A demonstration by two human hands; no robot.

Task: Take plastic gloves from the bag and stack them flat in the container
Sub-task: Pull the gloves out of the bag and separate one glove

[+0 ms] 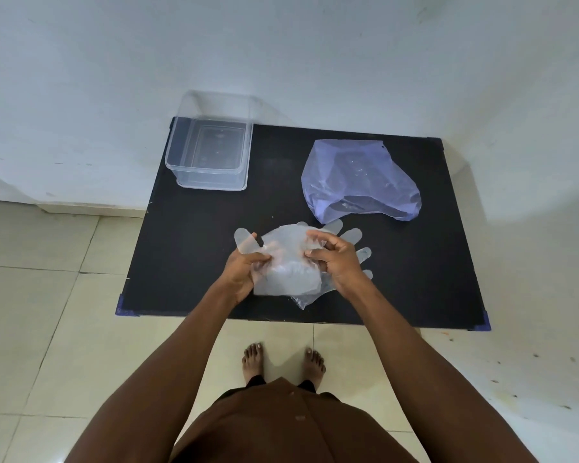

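Note:
A bunch of clear plastic gloves [286,262] is held over the front middle of the black table [194,235]. My left hand [243,270] grips its left side, under a glove thumb that sticks up. My right hand [336,259] pinches the right side, and glove fingers fan out past it to the right. The pale purple plastic bag [358,178] lies on the table at the back right, its mouth facing me. The clear rectangular container [211,152] stands at the table's back left corner with nothing visible inside.
The table stands against a white wall, on a tiled floor. My bare feet [283,362] are just in front of the table's near edge.

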